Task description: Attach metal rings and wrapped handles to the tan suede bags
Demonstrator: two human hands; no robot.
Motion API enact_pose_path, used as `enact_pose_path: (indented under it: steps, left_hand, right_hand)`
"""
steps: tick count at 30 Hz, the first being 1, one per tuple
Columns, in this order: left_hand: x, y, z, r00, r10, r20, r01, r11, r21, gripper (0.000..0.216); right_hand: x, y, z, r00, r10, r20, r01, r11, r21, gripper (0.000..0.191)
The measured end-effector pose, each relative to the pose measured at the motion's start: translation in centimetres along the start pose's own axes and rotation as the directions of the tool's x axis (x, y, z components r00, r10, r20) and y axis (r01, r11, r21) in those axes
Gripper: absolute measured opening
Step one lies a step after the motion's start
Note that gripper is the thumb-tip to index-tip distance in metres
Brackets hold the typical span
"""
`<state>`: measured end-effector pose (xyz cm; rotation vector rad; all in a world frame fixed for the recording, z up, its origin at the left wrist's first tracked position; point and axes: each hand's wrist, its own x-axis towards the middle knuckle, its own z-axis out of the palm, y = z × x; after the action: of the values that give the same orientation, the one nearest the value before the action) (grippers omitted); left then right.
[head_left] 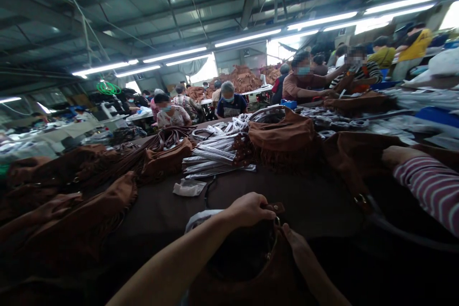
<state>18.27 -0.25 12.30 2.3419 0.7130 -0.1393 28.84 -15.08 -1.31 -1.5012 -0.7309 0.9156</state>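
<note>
My left hand (249, 209) is closed over the far rim of a brown suede bag (251, 272) that sits open right in front of me on the dark table (308, 201). A small brown strap tab (275, 208) with a metal ring pokes out by its fingers. On the bag's right edge rests my right hand (299, 248), fingers pressed along the rim. A pale plastic wrapper (201, 217) lies under my left wrist.
Brown fringed bags (71, 191) pile up on the left, another (283, 136) stands mid-table beside several wrapped silver packets (211, 155). A co-worker's striped sleeve (430, 186) reaches in from the right. Other people sit at tables behind.
</note>
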Motion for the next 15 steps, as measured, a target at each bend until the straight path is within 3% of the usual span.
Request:
enact_pose_path:
  steps: [5,8,15]
  left_hand:
    - [0.4,-1.7,1.2,0.999,-0.03,0.027,0.032,0.997,-0.071,0.04]
    - [0.4,-2.5,2.1,0.998,-0.023,0.056,0.033,0.982,-0.186,0.039]
    - [-1.0,-2.4,2.9,0.995,-0.019,0.093,0.049,0.941,-0.334,0.042]
  right_hand:
    - [-0.9,0.4,0.9,1.0,0.004,-0.02,-0.001,0.991,0.133,0.064]
    - [-2.2,-0.5,1.1,0.998,-0.057,0.034,0.048,0.975,0.217,0.051]
    - [-3.4,-2.3,1.1,0.959,-0.222,0.174,0.189,0.964,0.187,0.042]
